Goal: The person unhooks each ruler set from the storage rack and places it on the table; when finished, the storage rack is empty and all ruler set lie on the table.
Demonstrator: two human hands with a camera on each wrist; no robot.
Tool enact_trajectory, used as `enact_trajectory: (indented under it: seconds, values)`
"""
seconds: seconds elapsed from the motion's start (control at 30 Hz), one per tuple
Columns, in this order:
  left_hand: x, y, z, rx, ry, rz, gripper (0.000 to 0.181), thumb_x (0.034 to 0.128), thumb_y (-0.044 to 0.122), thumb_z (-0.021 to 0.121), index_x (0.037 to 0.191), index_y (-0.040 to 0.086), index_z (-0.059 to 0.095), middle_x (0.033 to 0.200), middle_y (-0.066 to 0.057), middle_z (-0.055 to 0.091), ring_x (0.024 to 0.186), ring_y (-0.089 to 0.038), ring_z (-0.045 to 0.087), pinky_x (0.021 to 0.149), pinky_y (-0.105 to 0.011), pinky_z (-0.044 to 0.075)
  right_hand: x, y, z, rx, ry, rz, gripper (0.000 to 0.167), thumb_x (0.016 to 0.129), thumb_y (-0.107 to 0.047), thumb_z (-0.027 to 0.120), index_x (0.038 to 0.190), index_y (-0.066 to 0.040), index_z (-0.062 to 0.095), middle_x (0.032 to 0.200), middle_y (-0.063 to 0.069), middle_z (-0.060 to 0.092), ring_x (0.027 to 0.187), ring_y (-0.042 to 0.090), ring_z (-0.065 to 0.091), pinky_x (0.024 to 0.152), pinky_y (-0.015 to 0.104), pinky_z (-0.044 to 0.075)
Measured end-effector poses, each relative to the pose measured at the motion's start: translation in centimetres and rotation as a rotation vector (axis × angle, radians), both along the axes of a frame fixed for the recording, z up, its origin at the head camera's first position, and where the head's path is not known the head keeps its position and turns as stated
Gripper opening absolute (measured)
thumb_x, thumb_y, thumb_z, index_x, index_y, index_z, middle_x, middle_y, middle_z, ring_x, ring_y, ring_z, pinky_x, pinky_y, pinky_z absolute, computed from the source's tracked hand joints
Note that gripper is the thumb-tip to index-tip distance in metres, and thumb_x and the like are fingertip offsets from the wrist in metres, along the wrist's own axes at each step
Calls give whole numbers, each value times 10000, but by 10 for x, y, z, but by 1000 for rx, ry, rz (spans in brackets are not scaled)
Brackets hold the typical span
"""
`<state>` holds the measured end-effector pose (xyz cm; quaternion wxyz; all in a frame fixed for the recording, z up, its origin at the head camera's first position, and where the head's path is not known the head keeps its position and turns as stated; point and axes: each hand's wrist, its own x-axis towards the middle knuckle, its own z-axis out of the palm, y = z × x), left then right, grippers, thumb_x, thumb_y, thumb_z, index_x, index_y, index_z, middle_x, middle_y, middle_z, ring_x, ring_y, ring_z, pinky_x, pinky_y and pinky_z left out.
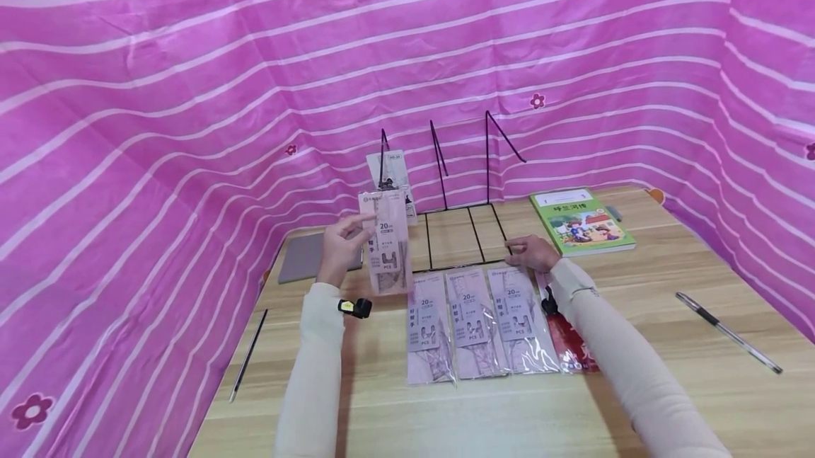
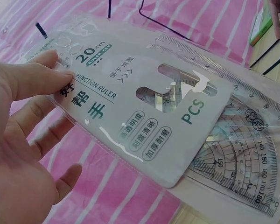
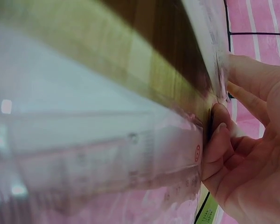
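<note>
In the head view my left hand (image 1: pixel 346 249) holds a clear-bagged ruler set (image 1: pixel 390 242) upright, before the left prong of a black wire rack (image 1: pixel 487 153). The left wrist view shows thumb and forefinger pinching the bag's edge; its printed card, a ruler and a protractor (image 2: pixel 242 154) show through. Behind it a white card packet (image 1: pixel 391 164) hangs on the left prong. My right hand (image 1: pixel 533 253) curls its fingers at the rack's front right corner and seems to grip the wire; plastic bags partly hide this in the right wrist view.
Three similar ruler sets (image 1: pixel 467 323) lie in a row in front of the rack, beside a red packet (image 1: pixel 569 345) under the right forearm. A green book (image 1: pixel 582 221) lies at right, a grey notebook (image 1: pixel 305 258) at left. Pens (image 1: pixel 726 330) lie on both sides.
</note>
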<state>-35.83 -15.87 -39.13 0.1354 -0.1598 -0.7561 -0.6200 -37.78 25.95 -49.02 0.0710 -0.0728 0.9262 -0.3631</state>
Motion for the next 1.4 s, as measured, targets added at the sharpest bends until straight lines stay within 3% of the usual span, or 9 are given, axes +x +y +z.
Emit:
enact_trajectory:
  seconds: [0.37, 0.5, 0.6, 0.8, 1.0, 1.1, 1.3, 1.4]
  values:
    - [24, -5, 2, -14, 2, 12, 317, 879, 211, 797, 1182, 136, 744, 1244, -38, 701, 1135, -177, 600, 1079, -510, 428, 0, 0, -1, -21, -11, -1, 589, 932, -246, 723, 1434, -15, 521, 1383, 331, 535, 1253, 500, 542, 1076, 578, 427]
    - [34, -11, 1, 8, -62, -11, 335, 887, 174, 786, 1211, 109, 726, 1229, -36, 707, 1133, -157, 629, 1068, -470, 473, 1, 0, 0, -19, -24, -7, 596, 927, -245, 726, 1441, -27, 518, 1390, 335, 527, 1251, 497, 543, 1082, 581, 420]
    - [40, -18, -5, 29, -173, -55, 361, 889, 138, 776, 1239, 95, 704, 1149, -42, 745, 1065, -172, 679, 1065, -472, 472, 3, -1, 1, -20, -41, -1, 611, 928, -252, 724, 1452, -29, 503, 1404, 343, 508, 1253, 501, 539, 1081, 587, 419]
    - [45, -31, -25, -5, -427, -96, 420, 858, 90, 782, 1266, 80, 685, 1045, -52, 769, 989, -184, 700, 1120, -517, 372, 3, 0, 1, -16, -22, 8, 596, 936, -246, 719, 1444, -17, 506, 1382, 338, 528, 1236, 498, 555, 1067, 581, 432]
    - [46, -40, -56, -72, -596, -55, 401, 849, 119, 790, 1242, 119, 710, 1186, -66, 731, 988, -171, 693, 999, -445, 516, 1, 1, 1, -13, 7, 16, 580, 929, -239, 729, 1421, -7, 528, 1366, 340, 536, 1237, 509, 551, 1057, 581, 439]
    - [46, -41, -69, -94, -624, -64, 396, 837, 117, 790, 1226, 115, 718, 1261, -71, 704, 993, -166, 690, 943, -393, 547, 1, 1, 1, -12, 9, 16, 576, 927, -236, 730, 1417, -7, 533, 1364, 339, 539, 1237, 509, 552, 1057, 580, 442]
    - [44, -39, -84, -91, -637, -66, 391, 821, 51, 773, 1208, 47, 715, 1084, -66, 754, 874, -161, 679, 840, -319, 506, 1, 1, 2, -22, -1, 18, 578, 936, -232, 717, 1430, -6, 517, 1373, 333, 530, 1260, 517, 532, 1080, 591, 418]
    - [43, -39, -87, -88, -636, -60, 381, 820, 20, 759, 1198, 21, 711, 1044, -78, 761, 858, -164, 679, 848, -318, 465, 1, 1, 2, -16, 5, 20, 578, 934, -239, 720, 1424, -4, 522, 1366, 329, 536, 1259, 518, 533, 1078, 592, 420]
